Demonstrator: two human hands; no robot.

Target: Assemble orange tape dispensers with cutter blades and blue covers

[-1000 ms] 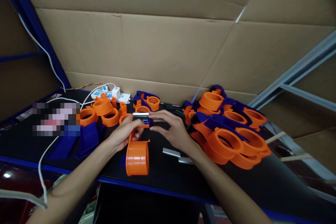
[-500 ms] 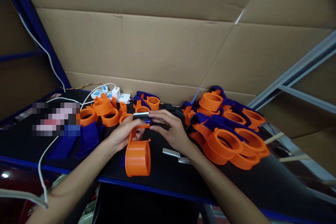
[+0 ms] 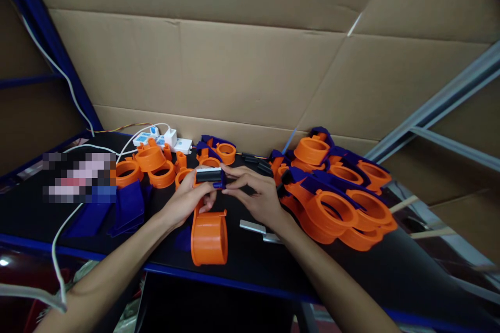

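Observation:
My left hand [image 3: 183,200] is closed round an orange plastic tape dispenser [image 3: 209,238], whose round hub hangs down toward the table's front edge. At the dispenser's upper end are a black roller [image 3: 208,176] and a white toothed blade [image 3: 209,169]. A small dark blue part [image 3: 220,181] sits at the right of the roller. My right hand [image 3: 253,190] pinches at that blue part with thumb and fingers; its exact grip is partly hidden. Below my right hand, flat metal pieces [image 3: 252,227] lie on the black table [image 3: 250,265].
Several orange-and-blue dispensers [image 3: 336,213] are heaped at the right. Loose orange hubs [image 3: 162,174] and dark blue handle pieces [image 3: 127,208] lie at the left. A white power strip [image 3: 182,146] with a cable stands at the back, before a cardboard wall [image 3: 234,73]. Black pieces [image 3: 263,166] lie behind my right hand.
The dispenser has turned in my left hand, so more of the black roller and blue part shows. Its hub has shifted slightly right. My right fingers stay at the blue part.

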